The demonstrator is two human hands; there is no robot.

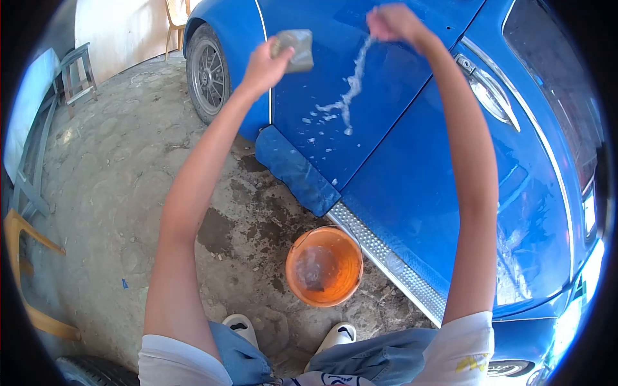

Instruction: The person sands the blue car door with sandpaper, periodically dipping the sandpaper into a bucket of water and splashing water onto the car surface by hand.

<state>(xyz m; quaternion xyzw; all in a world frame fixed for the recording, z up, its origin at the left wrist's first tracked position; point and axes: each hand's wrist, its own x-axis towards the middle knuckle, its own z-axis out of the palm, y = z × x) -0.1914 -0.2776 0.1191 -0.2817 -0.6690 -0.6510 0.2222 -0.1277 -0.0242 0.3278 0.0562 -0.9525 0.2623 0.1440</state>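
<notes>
My left hand [264,69] grips a grey-green sponge [298,51], held up in front of the blue car door [328,83]. My right hand [394,23] is raised near the upper door, fingers curled closed and a little blurred; whatever they hold, if anything, is hidden. Just below it, a streak of white foam [355,80] runs down the blue paint and breaks into small blobs. On the sill below the door lies a dark blue wet cloth [293,168].
An orange bucket [296,273] with cloudy water stands on the wet, rough floor between my feet and the car. A ridged metal running board [386,257] edges the car. The car's wheel [209,74] is at upper left, a wooden chair [29,238] at far left.
</notes>
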